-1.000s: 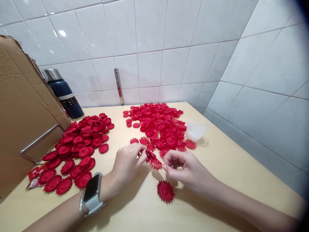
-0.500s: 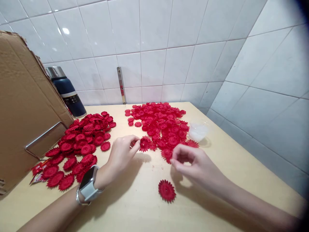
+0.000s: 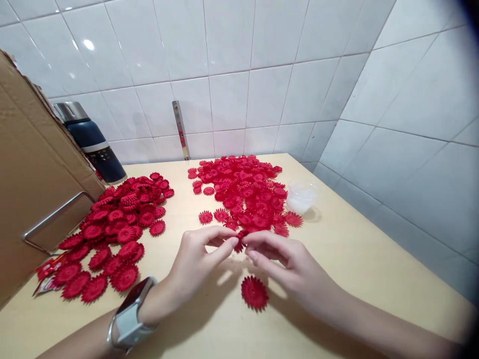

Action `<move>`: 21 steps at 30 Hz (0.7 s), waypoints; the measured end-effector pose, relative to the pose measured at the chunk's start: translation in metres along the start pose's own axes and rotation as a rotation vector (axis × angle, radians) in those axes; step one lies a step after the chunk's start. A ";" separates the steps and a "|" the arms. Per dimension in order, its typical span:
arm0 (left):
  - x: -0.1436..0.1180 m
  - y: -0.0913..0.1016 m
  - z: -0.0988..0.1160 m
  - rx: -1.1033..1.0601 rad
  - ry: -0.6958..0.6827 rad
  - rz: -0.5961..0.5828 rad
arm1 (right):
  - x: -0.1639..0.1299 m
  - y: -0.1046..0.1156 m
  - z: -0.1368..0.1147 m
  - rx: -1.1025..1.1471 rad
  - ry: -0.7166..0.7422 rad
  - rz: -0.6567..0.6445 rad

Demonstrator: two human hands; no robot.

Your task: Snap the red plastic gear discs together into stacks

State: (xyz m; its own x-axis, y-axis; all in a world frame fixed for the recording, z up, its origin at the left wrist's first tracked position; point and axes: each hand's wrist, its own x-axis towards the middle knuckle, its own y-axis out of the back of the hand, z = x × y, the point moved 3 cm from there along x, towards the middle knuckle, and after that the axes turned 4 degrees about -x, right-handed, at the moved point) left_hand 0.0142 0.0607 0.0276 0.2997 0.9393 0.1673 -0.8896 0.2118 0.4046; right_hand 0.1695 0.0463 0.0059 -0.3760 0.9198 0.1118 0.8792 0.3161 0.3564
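Piles: two heaps of red flowers – the left pile [image 3: 116, 224] by the cardboard box [image 3: 33, 169], the far pile [image 3: 247, 192] mid-table.
Loose: one single flower [image 3: 254, 292] lay flat on the table [image 3: 355, 259], just below both hands.
Around: one dark flask [image 3: 92, 142], one clear cup [image 3: 302, 196] beside the far pile.
Hands: left hand [image 3: 198, 262] and right hand [image 3: 288, 264] met fingertip to fingertip – both pinched a small red flower piece [image 3: 239, 243], mostly hidden between them.

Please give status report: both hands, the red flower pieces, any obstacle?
Left hand and right hand meet, pinching one red flower piece. Single red flower lies below them. Flower piles behind, apart; nothing blocks.
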 end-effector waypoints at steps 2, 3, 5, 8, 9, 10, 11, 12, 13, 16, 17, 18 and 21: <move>-0.001 -0.002 0.000 -0.150 0.068 -0.054 | 0.002 0.004 0.005 0.093 -0.044 0.032; -0.002 -0.003 -0.001 -0.219 0.102 -0.072 | 0.003 0.005 0.006 0.138 -0.055 0.035; -0.001 -0.005 -0.003 -0.325 0.156 -0.088 | 0.004 0.006 0.008 0.212 -0.066 0.034; -0.001 -0.008 -0.006 -0.402 0.203 -0.082 | 0.004 0.006 0.006 0.278 -0.071 0.056; -0.001 -0.008 -0.007 -0.416 0.214 -0.082 | 0.004 0.006 0.005 0.288 -0.070 0.073; -0.001 -0.009 -0.008 -0.427 0.224 -0.080 | 0.003 0.006 0.004 0.294 -0.070 0.091; -0.001 -0.009 -0.008 -0.435 0.232 -0.076 | 0.003 0.006 0.003 0.298 -0.074 0.103; -0.001 -0.009 -0.008 -0.442 0.239 -0.071 | 0.003 0.006 0.002 0.303 -0.083 0.106; -0.001 -0.009 -0.009 -0.447 0.243 -0.067 | 0.003 0.006 0.002 0.312 -0.094 0.101; -0.002 -0.009 -0.009 -0.447 0.251 -0.062 | 0.002 0.005 0.003 0.339 -0.130 0.070; -0.002 -0.009 -0.009 -0.445 0.249 -0.062 | 0.002 0.005 0.004 0.345 -0.141 0.065; -0.002 -0.010 -0.009 -0.445 0.245 -0.061 | 0.002 0.005 0.005 0.350 -0.150 0.061; -0.003 -0.010 -0.008 -0.445 0.229 -0.067 | 0.002 0.004 0.007 0.379 -0.167 0.056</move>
State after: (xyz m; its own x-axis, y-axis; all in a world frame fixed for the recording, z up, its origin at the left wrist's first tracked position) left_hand 0.0194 0.0578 0.0155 0.3219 0.9444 -0.0674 -0.9468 0.3211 -0.0231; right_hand 0.1744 0.0506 0.0010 -0.2994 0.9532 -0.0422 0.9541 0.2990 -0.0163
